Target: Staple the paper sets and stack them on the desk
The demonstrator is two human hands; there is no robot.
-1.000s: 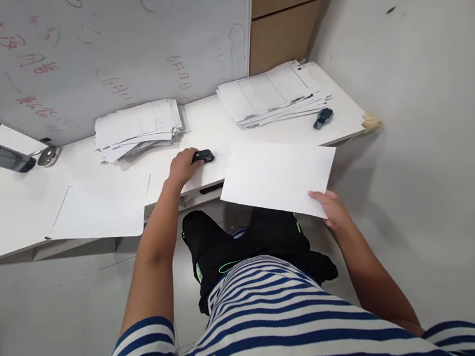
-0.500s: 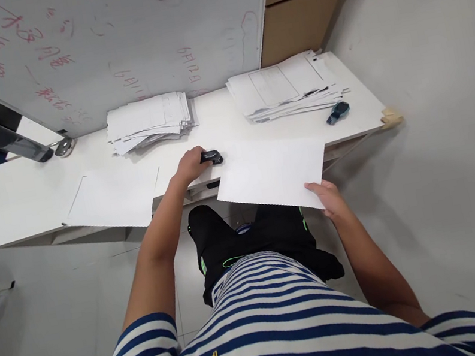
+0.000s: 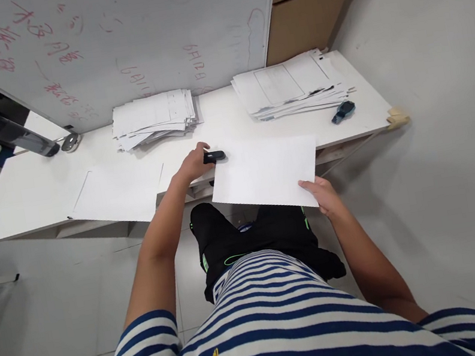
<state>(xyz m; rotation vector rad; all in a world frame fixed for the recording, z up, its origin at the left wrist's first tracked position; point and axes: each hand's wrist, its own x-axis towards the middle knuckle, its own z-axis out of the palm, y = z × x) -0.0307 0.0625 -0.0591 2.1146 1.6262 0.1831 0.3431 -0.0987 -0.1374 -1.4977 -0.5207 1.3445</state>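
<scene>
At the middle of the frame, the left hand (image 3: 195,163) is gripping a black stapler (image 3: 214,156), its fingers curling around the left end. The right hand (image 3: 325,195) is pinching the lower right corner of a white sheet (image 3: 266,173), thumb lying on top. The sheet's left edge is meeting the stapler's right end; whether it is sitting inside the mouth, I cannot tell. To my eye they are lining up paper and stapler, which is calling for a flat sheet and a steady base. The sheet is overhanging the near edge of the table (image 3: 217,111). Bare tabletop is running behind, between the left stack (image 3: 149,114) and the right stack (image 3: 290,84); a loose sheet (image 3: 116,192) is crowding the left.
</scene>
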